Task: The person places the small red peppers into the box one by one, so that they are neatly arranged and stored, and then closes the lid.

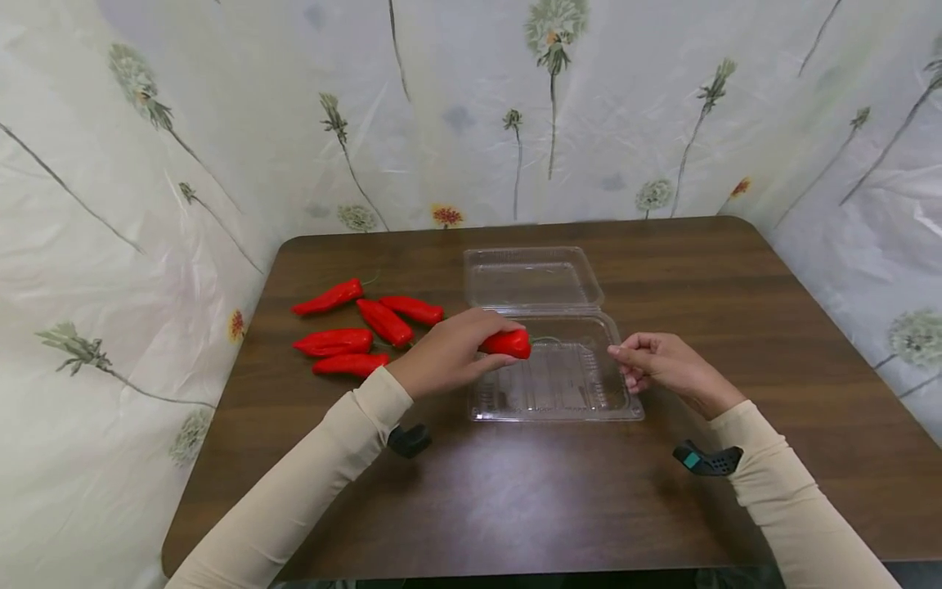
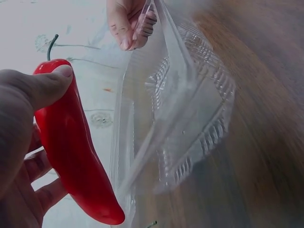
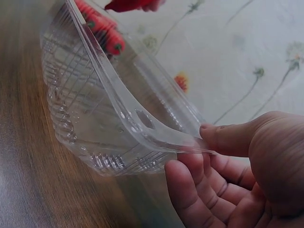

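A red pepper (image 2: 76, 137) with a thin green stem is held between the thumb and fingers of my left hand (image 1: 459, 348). In the head view that hand is above the left side of a clear plastic clamshell container (image 1: 552, 380). The container lies on the table with its lid (image 1: 533, 278) folded back, away from me. My right hand (image 1: 666, 368) pinches the rim at the container's right side, thumb above and fingers below, as the right wrist view shows. Part of the held pepper is hidden by my left hand in the head view.
Several more red peppers (image 1: 334, 342) lie to the left of the container on the brown wooden table (image 1: 706, 278). A flower-patterned sheet (image 1: 456, 155) hangs behind the table and along its sides. Each wrist wears a dark camera band (image 1: 706, 460).
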{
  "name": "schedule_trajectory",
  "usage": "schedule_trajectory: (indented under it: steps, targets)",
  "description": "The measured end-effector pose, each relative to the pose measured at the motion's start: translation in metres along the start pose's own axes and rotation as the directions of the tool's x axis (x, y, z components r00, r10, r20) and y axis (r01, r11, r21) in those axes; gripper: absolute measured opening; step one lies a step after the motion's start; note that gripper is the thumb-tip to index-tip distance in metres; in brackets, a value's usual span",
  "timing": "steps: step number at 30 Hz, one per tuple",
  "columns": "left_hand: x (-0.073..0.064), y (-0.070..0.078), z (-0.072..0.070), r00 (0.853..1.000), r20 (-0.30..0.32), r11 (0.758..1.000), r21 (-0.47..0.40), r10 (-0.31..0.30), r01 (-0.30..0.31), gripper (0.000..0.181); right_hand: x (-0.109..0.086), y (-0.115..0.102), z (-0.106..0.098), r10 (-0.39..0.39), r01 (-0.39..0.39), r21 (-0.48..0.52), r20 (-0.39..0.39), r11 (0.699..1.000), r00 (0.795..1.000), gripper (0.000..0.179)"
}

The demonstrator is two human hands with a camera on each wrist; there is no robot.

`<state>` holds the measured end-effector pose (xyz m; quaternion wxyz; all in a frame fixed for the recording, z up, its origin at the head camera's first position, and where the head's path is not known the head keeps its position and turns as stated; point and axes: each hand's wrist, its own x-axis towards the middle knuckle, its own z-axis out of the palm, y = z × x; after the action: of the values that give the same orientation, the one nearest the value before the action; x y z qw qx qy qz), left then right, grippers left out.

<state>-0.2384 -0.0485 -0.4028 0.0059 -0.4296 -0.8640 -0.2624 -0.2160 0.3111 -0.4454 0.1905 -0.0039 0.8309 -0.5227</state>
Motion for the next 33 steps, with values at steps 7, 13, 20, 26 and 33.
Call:
schedule_trajectory:
  steps: [7,13,20,26,33]
  targets:
    - [0.026,0.01,0.007,0.999,0.051,0.996,0.084,-0.013,0.009,0.045,0.001,-0.002,0.0,0.006,-0.006,-0.017,0.0,1.0,1.0,0.045]
    - [0.045,0.016,0.015,0.994,0.098,0.985,0.174,-0.039,0.022,0.048,0.002,-0.001,-0.001,0.008,-0.008,-0.022,0.016,1.0,1.0,0.04]
    - [0.06,0.02,0.024,0.99,0.133,0.975,0.222,-0.038,0.008,0.046,0.003,-0.002,0.0,0.022,-0.022,-0.016,0.013,1.0,1.0,0.042]
    - [0.066,0.017,0.034,0.99,0.142,0.973,0.232,-0.013,-0.021,0.043,0.003,-0.004,-0.001,0.008,-0.006,-0.046,0.036,0.999,0.999,0.042]
    - [0.073,0.015,0.05,0.985,0.17,0.964,0.266,-0.027,-0.019,0.039,0.001,-0.005,0.0,-0.003,0.005,-0.045,0.042,0.999,0.999,0.043]
